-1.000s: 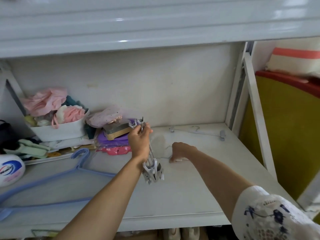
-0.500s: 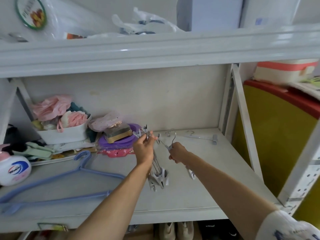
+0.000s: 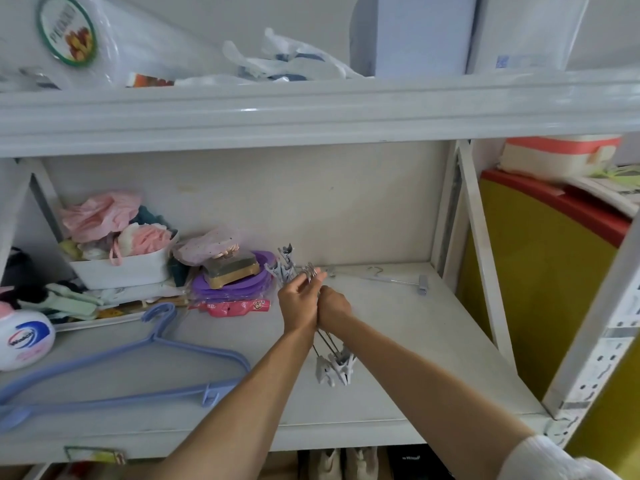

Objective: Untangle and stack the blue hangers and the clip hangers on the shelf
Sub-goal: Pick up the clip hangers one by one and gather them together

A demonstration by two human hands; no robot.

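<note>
My left hand [image 3: 298, 300] grips a bundle of grey clip hangers [image 3: 336, 367] above the white shelf [image 3: 398, 368]; clips stick out above my fingers and hang below my wrist. My right hand [image 3: 332, 304] is pressed against the left one and holds the same bundle at the wire hooks. One more clip hanger [image 3: 394, 280] lies flat at the back right of the shelf. The blue hangers [image 3: 114, 379] lie stacked at the front left.
A white bin of cloths [image 3: 119, 268], purple lids [image 3: 232, 287], a pink packet [image 3: 230, 308] and a white bottle [image 3: 24, 339] crowd the left side. A diagonal brace [image 3: 485, 251] bounds the right. The upper shelf [image 3: 311, 112] overhangs.
My right hand lifted a clip hanger off the shelf and brought it to the bundle in my left hand; both hands now meet. The view tilted upward.
</note>
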